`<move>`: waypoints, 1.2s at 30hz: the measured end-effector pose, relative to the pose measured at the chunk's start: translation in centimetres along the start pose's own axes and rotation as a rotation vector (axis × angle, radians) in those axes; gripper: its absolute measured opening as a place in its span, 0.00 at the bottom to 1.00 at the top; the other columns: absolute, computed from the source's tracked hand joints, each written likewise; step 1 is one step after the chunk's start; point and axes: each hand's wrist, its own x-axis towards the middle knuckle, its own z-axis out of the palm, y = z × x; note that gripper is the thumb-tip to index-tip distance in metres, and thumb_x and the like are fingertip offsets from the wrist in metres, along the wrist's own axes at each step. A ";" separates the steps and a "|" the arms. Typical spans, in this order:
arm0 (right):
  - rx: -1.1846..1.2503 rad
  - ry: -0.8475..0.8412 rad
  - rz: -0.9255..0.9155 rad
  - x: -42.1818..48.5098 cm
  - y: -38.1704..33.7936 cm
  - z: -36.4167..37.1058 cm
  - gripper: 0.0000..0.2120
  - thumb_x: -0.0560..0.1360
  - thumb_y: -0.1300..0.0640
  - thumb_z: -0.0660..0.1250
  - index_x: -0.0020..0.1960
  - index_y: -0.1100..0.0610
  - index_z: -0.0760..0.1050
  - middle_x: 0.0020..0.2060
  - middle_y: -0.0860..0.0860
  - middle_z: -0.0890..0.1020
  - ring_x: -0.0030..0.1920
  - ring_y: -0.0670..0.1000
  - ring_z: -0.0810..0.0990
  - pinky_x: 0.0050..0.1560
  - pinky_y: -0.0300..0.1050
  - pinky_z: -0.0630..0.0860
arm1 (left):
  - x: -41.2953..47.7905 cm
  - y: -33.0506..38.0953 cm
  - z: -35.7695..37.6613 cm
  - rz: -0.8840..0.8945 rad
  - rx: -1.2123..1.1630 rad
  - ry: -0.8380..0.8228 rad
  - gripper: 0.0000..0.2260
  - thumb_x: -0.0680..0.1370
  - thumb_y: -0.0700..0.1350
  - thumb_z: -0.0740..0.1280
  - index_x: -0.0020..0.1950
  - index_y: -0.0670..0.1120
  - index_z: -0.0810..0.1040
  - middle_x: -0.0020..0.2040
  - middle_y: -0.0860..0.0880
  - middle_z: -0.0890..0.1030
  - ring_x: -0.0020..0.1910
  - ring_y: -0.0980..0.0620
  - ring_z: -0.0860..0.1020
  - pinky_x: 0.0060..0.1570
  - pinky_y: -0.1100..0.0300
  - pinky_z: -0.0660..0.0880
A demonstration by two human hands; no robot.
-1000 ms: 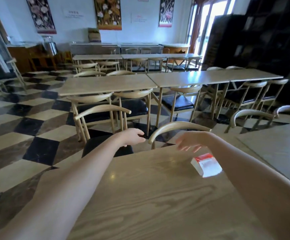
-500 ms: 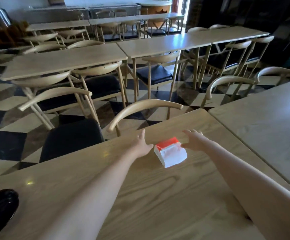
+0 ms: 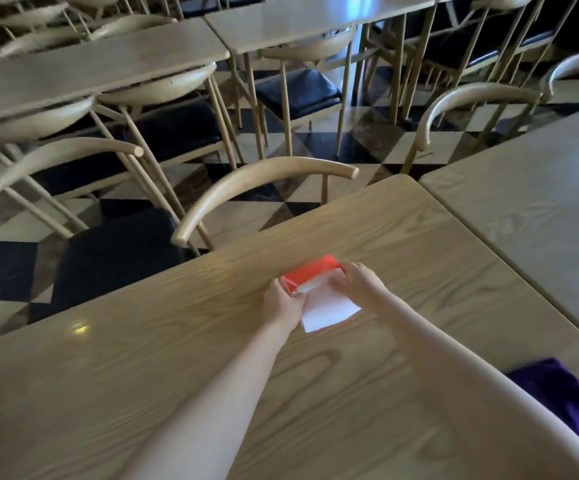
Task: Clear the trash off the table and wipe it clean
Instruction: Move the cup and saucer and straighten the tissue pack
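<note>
Packet [image 3: 324,306], red-ended, white-bodied, in left hand [image 3: 283,304] and right hand [image 3: 358,285]

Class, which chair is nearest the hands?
The chair at the far edge of this table, its curved back just beyond the red-and-white packet; the others stand farther off.

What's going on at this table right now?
A person reaches across a light wooden table with both hands on a small red and white paper packet. The left hand grips its left end and the right hand holds its right side. The packet is near the far edge, close to a curved-back wooden chair. A purple cloth shows at the lower right.
</note>
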 end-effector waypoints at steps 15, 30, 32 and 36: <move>0.216 0.159 0.062 -1.6 -5.3 -0.7 0.14 0.74 0.54 0.64 0.54 0.62 0.78 0.48 0.56 0.82 0.53 0.57 0.78 0.52 0.49 0.75 | -0.9 0.8 -3.8 -0.075 -0.452 0.028 0.17 0.73 0.37 0.69 0.61 0.43 0.75 0.53 0.45 0.81 0.50 0.47 0.79 0.48 0.56 0.78; 0.417 0.167 -0.152 -6.7 -24.0 12.1 0.12 0.76 0.51 0.64 0.53 0.57 0.78 0.45 0.52 0.82 0.47 0.53 0.78 0.48 0.48 0.75 | -3.3 -8.8 -24.0 0.042 -0.655 0.352 0.12 0.75 0.45 0.68 0.58 0.47 0.78 0.52 0.48 0.81 0.51 0.49 0.79 0.47 0.58 0.77; 0.423 0.123 -0.139 -7.6 -26.0 15.6 0.11 0.75 0.51 0.65 0.52 0.58 0.79 0.43 0.52 0.81 0.46 0.54 0.78 0.48 0.48 0.74 | -3.7 -12.0 -26.5 0.005 -0.650 0.380 0.13 0.75 0.46 0.68 0.59 0.48 0.77 0.53 0.49 0.81 0.52 0.50 0.79 0.48 0.58 0.77; 0.399 0.004 -0.096 -9.9 -29.1 22.5 0.13 0.75 0.53 0.64 0.51 0.63 0.77 0.44 0.58 0.82 0.44 0.57 0.77 0.44 0.49 0.73 | -4.5 -18.2 -30.7 -0.053 -0.652 0.382 0.14 0.77 0.45 0.65 0.63 0.49 0.76 0.52 0.51 0.80 0.53 0.51 0.77 0.50 0.59 0.75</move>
